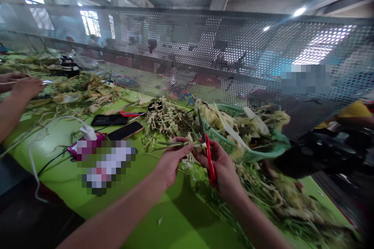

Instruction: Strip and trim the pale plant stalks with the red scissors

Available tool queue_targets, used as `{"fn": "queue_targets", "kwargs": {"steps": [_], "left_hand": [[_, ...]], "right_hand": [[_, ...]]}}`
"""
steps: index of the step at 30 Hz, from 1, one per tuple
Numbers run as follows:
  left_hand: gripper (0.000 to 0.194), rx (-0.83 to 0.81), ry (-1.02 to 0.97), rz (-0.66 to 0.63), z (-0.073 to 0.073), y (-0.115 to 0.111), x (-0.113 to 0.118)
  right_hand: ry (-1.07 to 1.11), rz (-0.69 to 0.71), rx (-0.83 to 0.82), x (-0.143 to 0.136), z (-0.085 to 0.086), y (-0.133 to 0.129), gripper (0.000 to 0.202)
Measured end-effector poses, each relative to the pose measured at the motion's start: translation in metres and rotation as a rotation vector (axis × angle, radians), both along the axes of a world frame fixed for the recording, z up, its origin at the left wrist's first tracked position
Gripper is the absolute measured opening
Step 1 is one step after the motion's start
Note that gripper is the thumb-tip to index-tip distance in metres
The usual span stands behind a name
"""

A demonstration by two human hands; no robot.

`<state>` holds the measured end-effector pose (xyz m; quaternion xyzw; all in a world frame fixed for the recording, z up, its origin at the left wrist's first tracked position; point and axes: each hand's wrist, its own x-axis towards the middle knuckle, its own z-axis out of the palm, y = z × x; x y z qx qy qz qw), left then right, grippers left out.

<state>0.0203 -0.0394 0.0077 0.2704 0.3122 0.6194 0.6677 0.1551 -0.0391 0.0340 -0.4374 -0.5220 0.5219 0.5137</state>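
Note:
Fingers pinched, my left hand (172, 160) grips a thin green stem (168, 144) above the green table. Red-handled scissors (209, 159) stand nearly upright in my right hand (223, 167), their dark blade pointing up and away. The fingertips of both hands nearly meet at the plant piece. Behind them lies a heap of short cut plant pieces (169, 118). A green basket (263, 155) with pale fibres and dry leaves sits just beyond my right hand.
Two phones (125, 130), a purple power bank (87, 146) with a white plug and cable, and other red-handled scissors (131, 114) lie left. Another person's hands (26, 87) are far left. Loose stems (280, 198) spread right. A perforated metal screen (175, 54) stands behind.

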Motion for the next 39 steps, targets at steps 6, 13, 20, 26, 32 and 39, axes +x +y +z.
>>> {"fn": "queue_targets", "kwargs": {"steps": [6,13,20,26,32,39], "left_hand": [[0.036,0.017,0.064,-0.038,0.006,0.010,-0.019],[0.048,0.445,0.709,0.219,0.033,0.011,-0.050],[0.028,0.729,1.016,0.052,0.030,0.001,-0.030],[0.010,0.545,0.915,-0.034,0.019,0.002,-0.023],[0.023,0.188,0.432,-0.294,0.010,0.001,-0.010],[0.015,0.208,0.519,-0.246,0.014,-0.002,-0.007]], "right_hand": [[-0.031,-0.006,0.006,0.013,0.004,0.001,0.056],[-0.237,0.066,0.026,0.028,0.022,0.004,0.056],[-0.317,0.164,0.027,0.026,0.024,0.001,0.051],[-0.348,0.098,0.119,0.032,0.024,0.003,0.052],[-0.388,0.072,0.259,0.032,0.016,0.005,0.045],[-0.546,0.092,0.371,0.027,0.016,-0.003,0.046]]}}
